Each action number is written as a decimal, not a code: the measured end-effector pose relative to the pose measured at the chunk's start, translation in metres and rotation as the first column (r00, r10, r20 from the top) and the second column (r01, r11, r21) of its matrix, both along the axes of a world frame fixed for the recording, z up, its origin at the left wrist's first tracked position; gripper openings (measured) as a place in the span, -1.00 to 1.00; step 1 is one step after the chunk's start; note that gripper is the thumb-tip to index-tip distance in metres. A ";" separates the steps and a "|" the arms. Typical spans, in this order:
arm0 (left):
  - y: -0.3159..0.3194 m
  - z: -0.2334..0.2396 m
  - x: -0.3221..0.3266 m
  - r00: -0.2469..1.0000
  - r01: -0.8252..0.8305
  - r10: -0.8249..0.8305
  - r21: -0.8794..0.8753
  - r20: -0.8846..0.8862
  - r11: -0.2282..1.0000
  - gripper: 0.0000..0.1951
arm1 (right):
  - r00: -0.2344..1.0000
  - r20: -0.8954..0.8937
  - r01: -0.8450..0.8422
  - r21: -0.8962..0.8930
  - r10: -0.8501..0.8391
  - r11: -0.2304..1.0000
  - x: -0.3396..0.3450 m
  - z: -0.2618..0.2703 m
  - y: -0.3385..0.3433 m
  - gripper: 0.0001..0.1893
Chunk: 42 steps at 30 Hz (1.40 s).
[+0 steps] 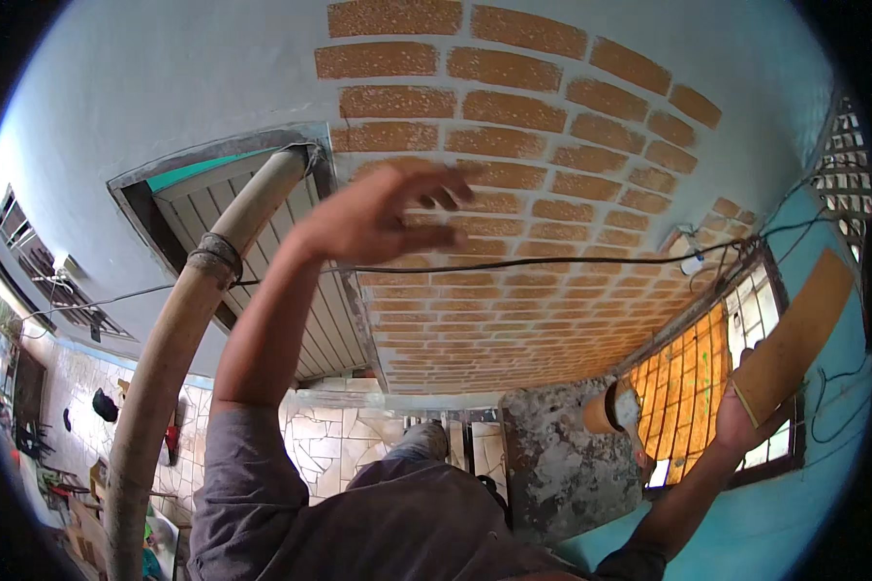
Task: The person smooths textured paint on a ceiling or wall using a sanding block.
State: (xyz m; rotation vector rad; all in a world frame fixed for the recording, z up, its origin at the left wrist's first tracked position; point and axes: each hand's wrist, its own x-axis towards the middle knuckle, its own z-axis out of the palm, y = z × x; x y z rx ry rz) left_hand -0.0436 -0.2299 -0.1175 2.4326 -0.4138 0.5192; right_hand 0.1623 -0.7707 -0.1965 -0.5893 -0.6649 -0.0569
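My left hand (378, 210) is raised before a white wall (211, 65) that bears rows of orange-brown painted brick shapes (516, 109). Its fingers are apart and slightly curled, blurred, with nothing in them. I cannot tell whether it touches the wall. Off to the right, my right hand (741, 417) grips a flat, tan rectangular piece (799, 338) near its lower end, and the piece tilts up to the right. Its material is unclear. A black cable (523, 263) runs across the view, just below my left hand.
A thick pole (167, 341) rises at left before a slatted door (327, 334). On a stained slab (559, 465) stands an orange-brown container (602, 408) with something pale at its mouth. A barred window (679, 392) is at right. Cracked-tile flooring (320, 450) lies far below.
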 end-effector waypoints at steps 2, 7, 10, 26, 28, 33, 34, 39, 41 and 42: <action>0.022 0.028 -0.013 0.989 -0.093 0.092 0.005 0.119 0.996 -0.43 | 0.979 0.030 -0.204 0.016 0.203 0.979 0.008 0.022 0.028 -0.42; 0.116 0.085 -0.041 0.902 -0.114 0.186 -0.200 0.389 0.973 -0.66 | 0.912 0.051 -0.401 -0.095 0.407 0.911 0.027 0.068 0.104 -0.49; 0.126 0.117 -0.028 0.842 -0.005 0.157 -0.284 0.515 0.959 -0.51 | 0.986 -0.113 -0.120 0.002 0.119 0.993 0.042 0.093 0.112 -0.45; 0.203 0.147 0.055 0.528 -0.491 0.265 0.036 0.807 0.870 -0.65 | 0.878 0.478 0.319 -0.541 -0.027 0.778 0.063 0.191 0.308 -0.39; 0.217 0.152 0.056 0.469 -0.468 0.227 0.022 0.853 0.884 -0.64 | 0.848 0.530 0.374 -0.567 -0.023 0.734 0.064 0.205 0.318 -0.35; 0.236 0.148 0.052 0.390 -0.452 0.111 0.085 0.914 0.888 -0.61 | 0.800 0.600 0.416 -0.565 0.010 0.712 0.065 0.224 0.341 -0.32; 0.237 0.145 0.054 0.387 -0.438 0.092 0.095 0.918 0.894 -0.61 | 0.781 0.624 0.439 -0.524 -0.022 0.730 0.065 0.225 0.347 -0.41; 0.241 0.144 0.054 0.422 -0.451 0.207 0.006 0.883 0.893 -0.61 | 0.667 0.744 0.533 -0.434 -0.045 0.727 0.067 0.237 0.375 -0.54; 0.242 0.143 0.053 0.422 -0.475 0.210 0.018 0.882 0.880 -0.61 | 0.557 0.827 0.664 -0.391 -0.073 0.638 0.062 0.242 0.392 -0.45; 0.243 0.145 0.048 0.426 -0.504 0.209 0.039 0.880 0.863 -0.60 | 0.439 0.894 0.772 -0.325 -0.090 0.546 0.056 0.245 0.402 -0.37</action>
